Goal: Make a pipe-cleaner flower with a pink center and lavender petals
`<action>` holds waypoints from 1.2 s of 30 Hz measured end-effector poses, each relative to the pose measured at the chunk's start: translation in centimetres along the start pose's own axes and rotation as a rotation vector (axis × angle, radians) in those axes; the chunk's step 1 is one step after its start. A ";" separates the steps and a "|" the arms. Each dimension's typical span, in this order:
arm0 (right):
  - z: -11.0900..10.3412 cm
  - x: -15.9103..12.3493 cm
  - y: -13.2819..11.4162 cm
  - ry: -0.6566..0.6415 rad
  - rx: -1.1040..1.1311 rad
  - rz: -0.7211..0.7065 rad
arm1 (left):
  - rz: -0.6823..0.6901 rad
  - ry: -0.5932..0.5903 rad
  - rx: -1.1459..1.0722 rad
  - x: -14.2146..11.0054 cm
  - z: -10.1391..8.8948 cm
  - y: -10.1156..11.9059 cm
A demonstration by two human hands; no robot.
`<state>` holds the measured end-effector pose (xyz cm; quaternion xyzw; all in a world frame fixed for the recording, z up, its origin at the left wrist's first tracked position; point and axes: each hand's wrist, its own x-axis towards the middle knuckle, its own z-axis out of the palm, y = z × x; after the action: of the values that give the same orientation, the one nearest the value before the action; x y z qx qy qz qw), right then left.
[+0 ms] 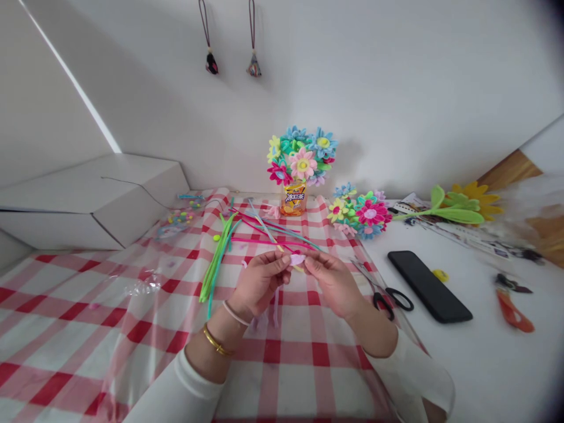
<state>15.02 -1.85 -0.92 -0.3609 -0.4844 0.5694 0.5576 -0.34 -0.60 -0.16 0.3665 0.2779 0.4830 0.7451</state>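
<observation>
My left hand (259, 281) and my right hand (332, 281) meet over the red-and-white checked cloth (66, 329), fingers pinched together on a small pale pink pipe-cleaner piece (298, 258) held between them. A pale strand hangs down below my left hand. Just beyond lie loose pipe cleaners: a green bundle (217, 258) to the left and pink and teal ones (268, 232) fanned out behind my fingers.
A can holding finished pipe-cleaner flowers (302, 161) stands at the back, with more flowers (361, 212) lying to its right. Black-handled scissors (390, 298), a black phone (428, 286) and orange pliers (513, 311) lie on the right. A white box (88, 200) sits left.
</observation>
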 end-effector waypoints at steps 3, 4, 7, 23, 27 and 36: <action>-0.1 0.0 -0.1 0.048 -0.169 -0.061 | -0.031 -0.005 0.001 0.0 -0.1 0.0; -0.1 -0.1 -0.1 0.067 -0.235 -0.079 | -0.042 -0.007 0.008 0.0 -0.1 0.0; -0.3 -0.2 -0.1 0.107 -0.419 -0.138 | -0.066 -0.022 0.023 -0.1 0.0 -0.1; 0.5 -0.6 0.3 -0.136 0.107 0.094 | 0.016 -0.072 0.134 -0.4 0.5 -0.2; 0.9 -0.6 0.2 -0.108 0.208 0.096 | 0.023 -0.099 0.041 -0.5 0.6 -0.2; 0.8 -0.6 0.4 -0.059 0.166 0.030 | 0.083 -0.052 0.102 -0.3 0.5 -0.4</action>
<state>14.18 -2.57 -1.16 -0.3036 -0.4461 0.6264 0.5626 0.15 -1.18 -0.17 0.4278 0.2675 0.4889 0.7116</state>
